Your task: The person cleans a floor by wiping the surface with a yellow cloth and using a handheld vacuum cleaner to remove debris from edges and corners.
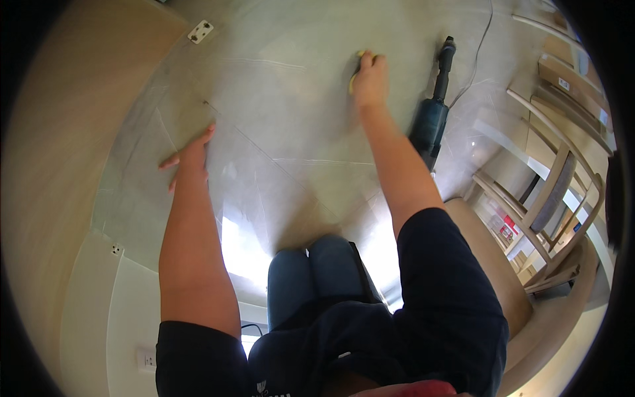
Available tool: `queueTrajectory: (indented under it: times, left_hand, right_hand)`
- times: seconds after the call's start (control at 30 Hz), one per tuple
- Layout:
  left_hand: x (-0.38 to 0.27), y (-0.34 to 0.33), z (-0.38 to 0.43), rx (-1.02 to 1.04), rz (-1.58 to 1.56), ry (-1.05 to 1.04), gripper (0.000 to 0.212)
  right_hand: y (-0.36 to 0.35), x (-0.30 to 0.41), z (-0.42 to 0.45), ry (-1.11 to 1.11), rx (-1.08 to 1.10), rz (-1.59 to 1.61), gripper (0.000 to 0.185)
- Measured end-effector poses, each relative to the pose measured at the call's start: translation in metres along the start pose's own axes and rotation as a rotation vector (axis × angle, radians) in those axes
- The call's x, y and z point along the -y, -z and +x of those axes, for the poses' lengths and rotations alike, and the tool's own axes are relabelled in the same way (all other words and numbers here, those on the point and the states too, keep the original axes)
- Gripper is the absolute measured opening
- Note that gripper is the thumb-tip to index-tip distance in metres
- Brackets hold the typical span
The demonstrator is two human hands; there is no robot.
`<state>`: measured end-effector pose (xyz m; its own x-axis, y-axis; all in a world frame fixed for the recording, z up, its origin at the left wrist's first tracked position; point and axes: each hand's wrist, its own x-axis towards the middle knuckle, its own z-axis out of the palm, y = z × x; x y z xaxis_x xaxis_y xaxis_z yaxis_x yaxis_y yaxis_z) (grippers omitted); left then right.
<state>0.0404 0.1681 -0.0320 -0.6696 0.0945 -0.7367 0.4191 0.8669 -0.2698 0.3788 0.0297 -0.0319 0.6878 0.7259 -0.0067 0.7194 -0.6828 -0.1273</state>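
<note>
My right hand point(371, 82) is closed around a small yellow and dark object point(353, 83) and presses it to the grey tiled floor point(307, 119); my fingers hide most of the object, so its kind cannot be told. To the right of that forearm lies a dark corded power tool point(430, 121) with a long narrow neck. My left hand point(193, 154) rests on the floor at the left with its fingers spread and nothing in it. My knees, in blue trousers, are below between my arms.
A cable point(475, 74) runs from beside the tool to the top. Wooden chairs point(553, 191) and a cardboard box point(565, 79) stand at the right. A beige surface point(99, 94) curves along the left. A small perforated plate point(200, 32) is at the upper left, a wall socket point(146, 359) lower left.
</note>
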Motion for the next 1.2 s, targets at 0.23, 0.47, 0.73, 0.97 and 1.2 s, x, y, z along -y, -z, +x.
queueTrajectory:
  times: [0.23, 0.47, 0.73, 0.97, 1.2]
  left_hand:
    - [0.002, 0.007, 0.010, 0.067, 0.100, -0.054, 0.157]
    - [-0.001, 0.004, 0.002, -0.024, 0.129, -0.040, 0.158]
    - [-0.002, 0.005, -0.002, -0.005, -0.029, 0.001, 0.164]
    - [0.001, 0.010, -0.004, 0.007, -0.008, -0.020, 0.163]
    - [-0.006, 0.009, -0.014, -0.023, 0.003, 0.044, 0.163]
  right_hand:
    - [0.018, 0.052, -0.033, -0.378, 0.318, 0.182, 0.028]
    - [0.018, 0.039, 0.036, -0.282, 0.249, 0.253, 0.030]
    - [-0.014, 0.010, 0.040, 0.206, 0.049, -0.138, 0.027]
    - [-0.020, 0.016, 0.005, 0.141, 0.237, -0.031, 0.033]
    - [-0.004, 0.021, 0.047, 0.085, 0.313, -0.144, 0.033]
